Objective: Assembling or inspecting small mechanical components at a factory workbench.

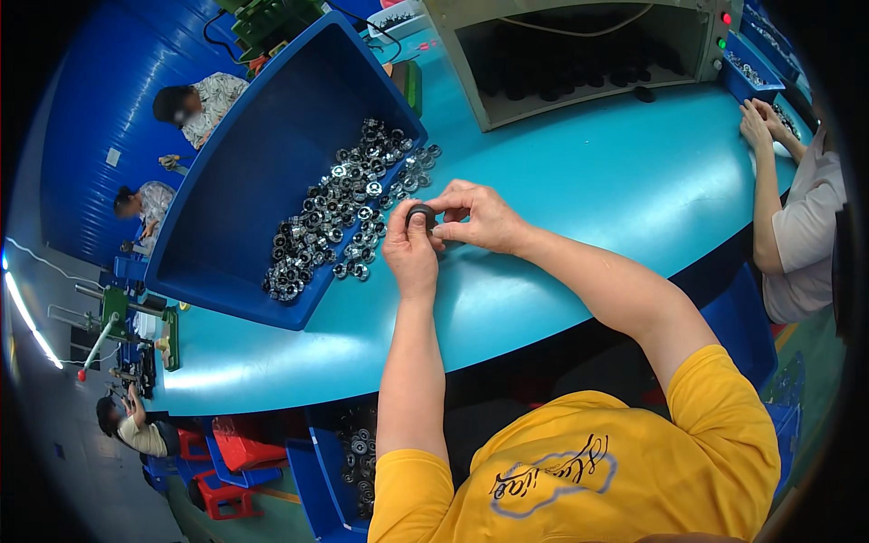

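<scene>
My left hand is closed round a small black rubber ring, thumb pressed against it. From the right, my right hand grips the same ring with thumb and fingers. Whether a metal part sits inside the ring is hidden by my fingers. Just beyond my hands, shiny metal wheel-like parts lie in a heap. They spill from the low side of a large blue bin, which is tilted on the table, onto the turquoise tabletop.
At the back stands a grey open-fronted machine with dark round pieces inside. A co-worker sits at the right by a small blue bin. Green hand presses stand at the left. A blue crate of round parts is below the table edge.
</scene>
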